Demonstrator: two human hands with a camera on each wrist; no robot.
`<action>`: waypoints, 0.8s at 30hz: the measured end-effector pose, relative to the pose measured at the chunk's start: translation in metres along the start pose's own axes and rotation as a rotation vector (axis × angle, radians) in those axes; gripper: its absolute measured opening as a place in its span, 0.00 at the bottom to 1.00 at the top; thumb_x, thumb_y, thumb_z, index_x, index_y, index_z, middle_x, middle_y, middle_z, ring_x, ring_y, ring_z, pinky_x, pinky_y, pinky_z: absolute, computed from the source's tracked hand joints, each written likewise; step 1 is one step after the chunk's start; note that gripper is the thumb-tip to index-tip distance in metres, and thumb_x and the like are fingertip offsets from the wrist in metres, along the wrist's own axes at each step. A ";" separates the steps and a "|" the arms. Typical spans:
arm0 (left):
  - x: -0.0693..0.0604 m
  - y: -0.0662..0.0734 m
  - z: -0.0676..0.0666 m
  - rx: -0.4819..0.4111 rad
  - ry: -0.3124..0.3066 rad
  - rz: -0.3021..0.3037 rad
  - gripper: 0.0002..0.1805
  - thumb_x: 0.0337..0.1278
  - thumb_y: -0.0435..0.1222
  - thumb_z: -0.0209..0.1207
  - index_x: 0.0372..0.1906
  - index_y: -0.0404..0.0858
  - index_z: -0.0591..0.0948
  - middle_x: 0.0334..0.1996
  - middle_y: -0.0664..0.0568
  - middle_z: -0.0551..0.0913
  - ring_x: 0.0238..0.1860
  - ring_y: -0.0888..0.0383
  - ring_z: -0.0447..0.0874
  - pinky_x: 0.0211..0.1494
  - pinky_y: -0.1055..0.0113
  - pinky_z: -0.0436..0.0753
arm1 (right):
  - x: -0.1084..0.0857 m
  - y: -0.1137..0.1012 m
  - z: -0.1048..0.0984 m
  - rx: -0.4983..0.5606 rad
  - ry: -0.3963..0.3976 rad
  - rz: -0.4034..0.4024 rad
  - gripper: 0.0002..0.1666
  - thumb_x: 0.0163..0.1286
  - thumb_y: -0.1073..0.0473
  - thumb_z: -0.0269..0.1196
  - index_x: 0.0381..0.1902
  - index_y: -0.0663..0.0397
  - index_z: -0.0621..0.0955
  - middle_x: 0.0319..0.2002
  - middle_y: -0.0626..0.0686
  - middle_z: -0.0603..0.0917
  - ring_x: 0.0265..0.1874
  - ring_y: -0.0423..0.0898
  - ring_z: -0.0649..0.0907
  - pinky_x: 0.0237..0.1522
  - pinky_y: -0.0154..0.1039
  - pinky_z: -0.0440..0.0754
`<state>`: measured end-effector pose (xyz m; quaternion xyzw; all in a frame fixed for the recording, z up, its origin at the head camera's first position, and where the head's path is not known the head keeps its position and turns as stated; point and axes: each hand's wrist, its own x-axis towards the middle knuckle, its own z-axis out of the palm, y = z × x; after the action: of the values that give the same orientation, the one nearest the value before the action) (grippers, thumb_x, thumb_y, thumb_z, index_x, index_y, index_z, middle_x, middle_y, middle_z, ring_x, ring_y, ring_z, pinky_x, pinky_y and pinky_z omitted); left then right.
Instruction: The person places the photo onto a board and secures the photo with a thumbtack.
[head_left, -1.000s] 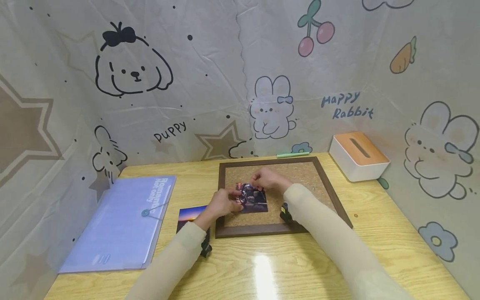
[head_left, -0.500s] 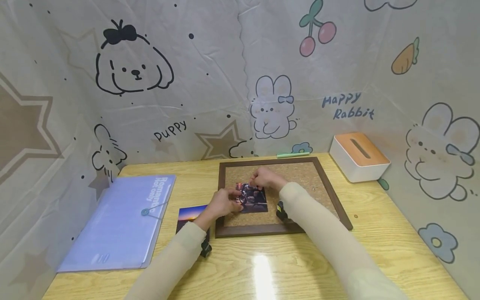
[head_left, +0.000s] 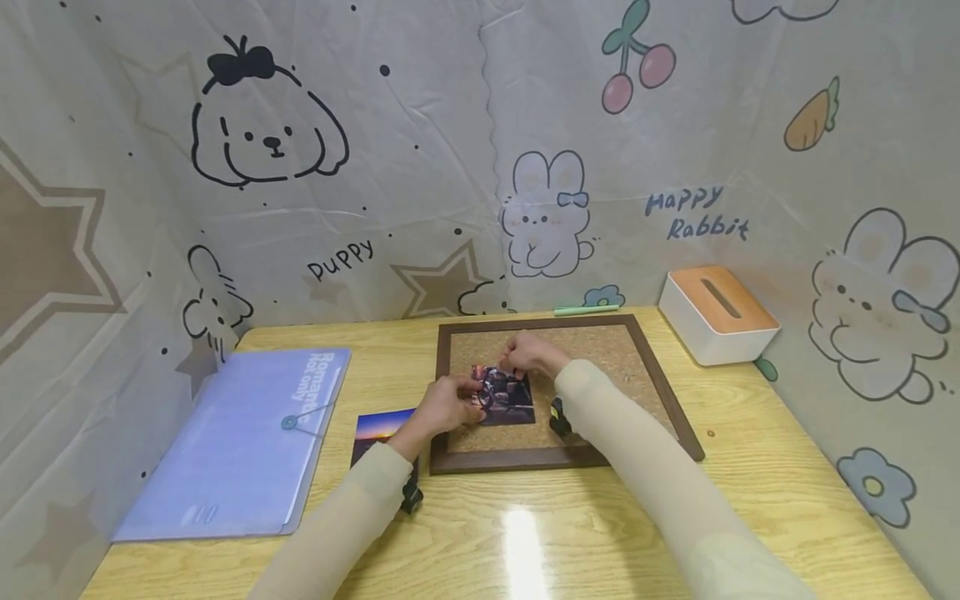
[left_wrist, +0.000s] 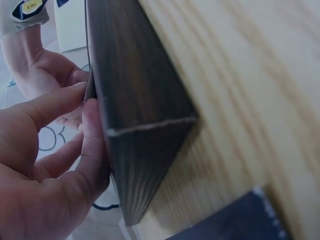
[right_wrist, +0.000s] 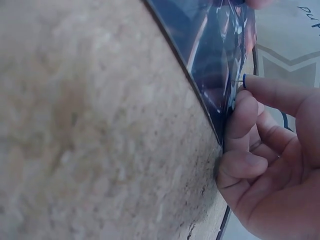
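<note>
A photo [head_left: 513,405] of a car interior lies on the left part of a dark-framed corkboard [head_left: 600,354]. My left hand [head_left: 444,402] pinches the photo's left edge between thumb and fingers; the left wrist view shows that edge between the fingertips beside the wooden frame [left_wrist: 142,90]. At the photo's top edge my right hand [head_left: 534,353] holds a thumbtack [right_wrist: 244,81] with a blue head. One fingertip touches its head, and the thin pin points at the glossy photo. Whether the pin has entered the cork I cannot tell.
A second photo with a sunset sky [head_left: 378,427] lies left of the board, partly under my left wrist. Farther left is a blue document folder [head_left: 232,450]. A tissue box [head_left: 720,312] stands at the back right, and a green pen [head_left: 585,310] lies behind the board.
My right wrist and forearm have shifted slightly to the left, while the right fingertips stay at the photo's top edge. The left hand and photo keep their place.
</note>
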<state>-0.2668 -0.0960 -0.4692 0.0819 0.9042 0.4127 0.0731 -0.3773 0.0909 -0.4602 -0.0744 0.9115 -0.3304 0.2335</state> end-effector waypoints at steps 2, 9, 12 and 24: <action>0.000 0.000 0.000 -0.001 -0.003 -0.006 0.27 0.46 0.30 0.74 0.56 0.33 0.83 0.50 0.42 0.87 0.47 0.52 0.84 0.52 0.59 0.84 | 0.000 0.000 0.000 -0.003 0.004 0.004 0.03 0.66 0.61 0.64 0.32 0.52 0.85 0.22 0.48 0.80 0.21 0.42 0.78 0.19 0.33 0.67; 0.002 -0.001 0.001 0.030 0.005 -0.008 0.27 0.44 0.31 0.75 0.55 0.35 0.84 0.48 0.44 0.88 0.47 0.52 0.84 0.53 0.59 0.83 | -0.002 -0.002 -0.001 -0.026 0.004 0.015 0.03 0.66 0.61 0.65 0.32 0.52 0.85 0.24 0.48 0.81 0.23 0.42 0.77 0.21 0.33 0.68; 0.002 0.000 0.000 0.033 0.005 -0.011 0.27 0.44 0.31 0.75 0.55 0.36 0.84 0.48 0.44 0.88 0.48 0.52 0.83 0.53 0.59 0.83 | -0.002 -0.003 -0.001 -0.035 0.003 0.013 0.03 0.66 0.60 0.65 0.33 0.52 0.84 0.24 0.48 0.81 0.23 0.42 0.77 0.21 0.33 0.68; 0.002 0.001 -0.001 0.037 -0.003 -0.005 0.27 0.44 0.31 0.75 0.56 0.36 0.84 0.49 0.43 0.87 0.48 0.52 0.83 0.52 0.59 0.83 | 0.001 -0.003 -0.002 -0.015 -0.008 0.032 0.03 0.66 0.61 0.65 0.33 0.52 0.85 0.23 0.48 0.82 0.23 0.42 0.78 0.21 0.33 0.68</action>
<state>-0.2686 -0.0959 -0.4681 0.0815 0.9119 0.3954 0.0740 -0.3789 0.0894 -0.4578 -0.0629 0.9141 -0.3193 0.2419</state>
